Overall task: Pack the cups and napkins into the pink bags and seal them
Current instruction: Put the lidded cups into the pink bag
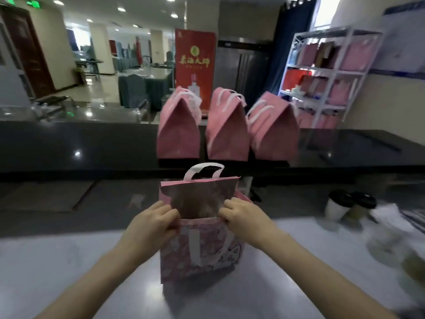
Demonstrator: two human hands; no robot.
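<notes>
A pink patterned bag [202, 254] with white handles stands open on the grey table in front of me. My left hand [154, 223] pinches the near rim at its left corner. My right hand [241, 217] pinches the same rim at its right corner. Something brownish shows blurred inside the bag; I cannot tell what it is. Three pink bags [226, 132] with folded tops stand in a row on the dark counter behind. Two cups with black lids [349, 207] wait at the right, next to white napkins [386, 215].
The dark counter [80, 143] runs across behind the grey table [57, 272]. A white shelf rack [328, 72] with more pink bags stands at the back right. A red banner [195, 63] rises behind the counter. Blurred items lie at the table's right edge.
</notes>
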